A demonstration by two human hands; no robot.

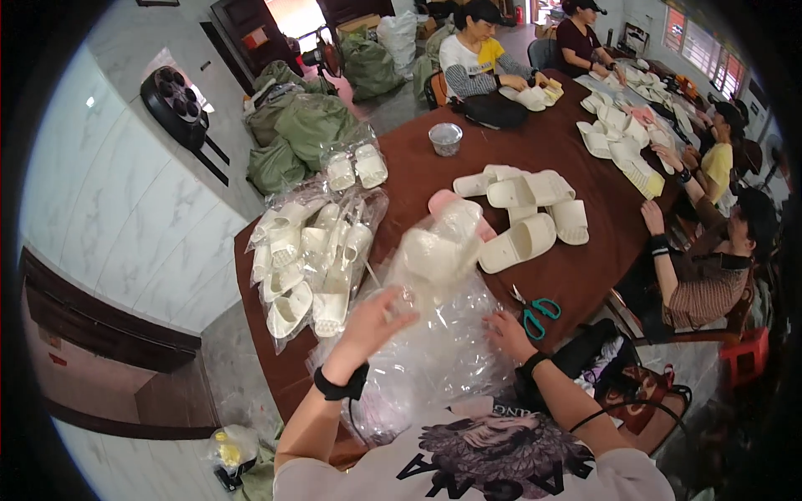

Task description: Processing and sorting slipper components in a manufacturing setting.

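A blurred pair of cream slippers [439, 242] in a clear plastic bag lies ahead of my hands. Below it, a pile of clear plastic bags [434, 355] spreads across the near side of the table. My left hand [373, 324] is over the left part of this pile, thumb and fingers apart. At the pile's right edge, my right hand [508, 336] has its fingers spread against the plastic. Teal-handled scissors [535, 314] lie just beyond my right hand. Part of a pink slipper [478, 213] shows behind the bagged pair.
Bagged cream slippers [309, 250] are heaped at the left; loose cream slippers [535, 204] lie right of centre. A clear tub [445, 139] stands on the brown-covered table [409, 150]. Several people work around its far and right sides. Green sacks [313, 125] fill the floor beyond.
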